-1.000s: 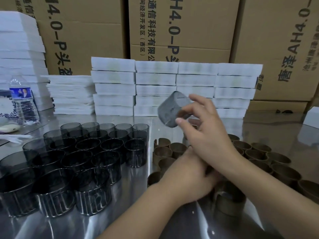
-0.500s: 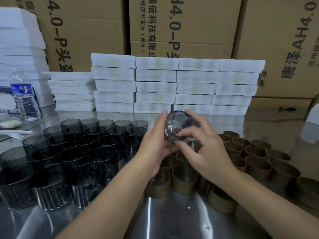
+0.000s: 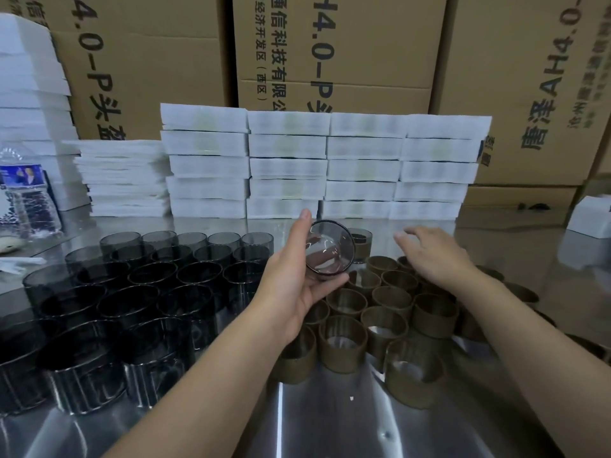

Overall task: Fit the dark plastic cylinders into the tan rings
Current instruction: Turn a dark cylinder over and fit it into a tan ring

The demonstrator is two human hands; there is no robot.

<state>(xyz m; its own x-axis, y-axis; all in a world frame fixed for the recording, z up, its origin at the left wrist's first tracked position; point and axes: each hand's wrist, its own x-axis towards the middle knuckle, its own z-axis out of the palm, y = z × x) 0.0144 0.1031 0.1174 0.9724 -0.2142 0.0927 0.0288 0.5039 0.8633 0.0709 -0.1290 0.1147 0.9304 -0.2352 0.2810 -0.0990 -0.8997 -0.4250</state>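
On my feed the left thumb (image 3: 304, 220) stands up along the far-left rim of a dark plastic cylinder (image 3: 330, 251). The other fingertips (image 3: 334, 281) curl under its lower edge, so the left hand (image 3: 292, 285) pinches the piece between thumb and fingers. The cylinder is held in the air, tipped so its open mouth faces the camera, above the far-left part of the tan rings (image 3: 344, 345).

The right hand (image 3: 433, 254) hovers palm down over the far side of those rings. Its fingers (image 3: 408, 233) are loosely spread and slightly bent, and I see nothing in them. I cannot tell whether they touch the rings beneath.

The rings stand upright in a tight cluster on the steel table (image 3: 330, 424), between and under the two forearms. One more smoky cylinder (image 3: 361, 240) stands just behind the held one, at the far edge of the cluster.

To the left, apart from the rings, a packed batch of dark cylinders (image 3: 158, 285) stands mouth up in rows.

Beyond all this are stacks of white slabs (image 3: 287, 166) along the back of the table, cardboard cartons (image 3: 330, 44) with printed lettering behind them, and a water bottle (image 3: 26, 193) at the far left.
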